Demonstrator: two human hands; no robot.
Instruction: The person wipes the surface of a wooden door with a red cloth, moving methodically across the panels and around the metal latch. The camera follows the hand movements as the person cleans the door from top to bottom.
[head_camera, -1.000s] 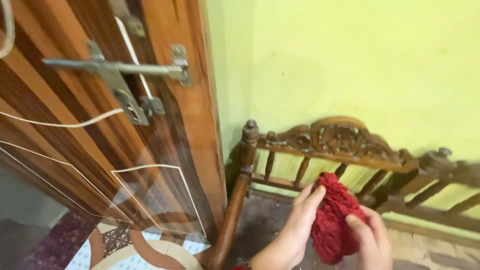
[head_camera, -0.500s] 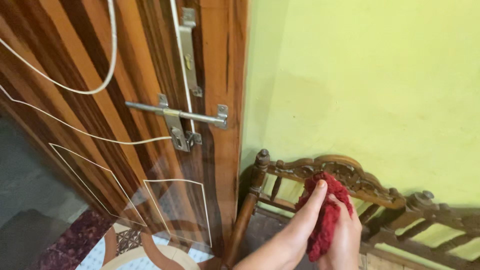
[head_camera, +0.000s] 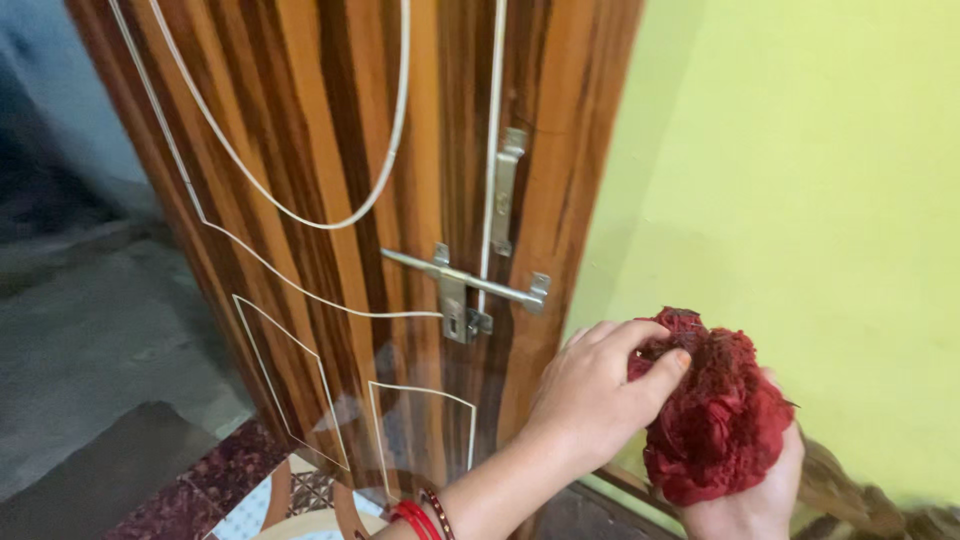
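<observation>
Both hands grip a bunched dark-red knitted cloth (head_camera: 718, 415): left hand (head_camera: 590, 385) pinching its top, right hand (head_camera: 748, 500) cupping underneath (mostly hidden), beside the striped wooden door (head_camera: 330, 150).

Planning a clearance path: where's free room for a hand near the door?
Free: glossy striped wooden door face left of the steel sliding bolt, and plain green wall above the crumpled red cloth. Crowded: left hand and right hand gripping it.

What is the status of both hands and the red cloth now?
Left hand pinching red cloth on top. Right hand cupping it from below. Wooden door just left, not touching.
</observation>
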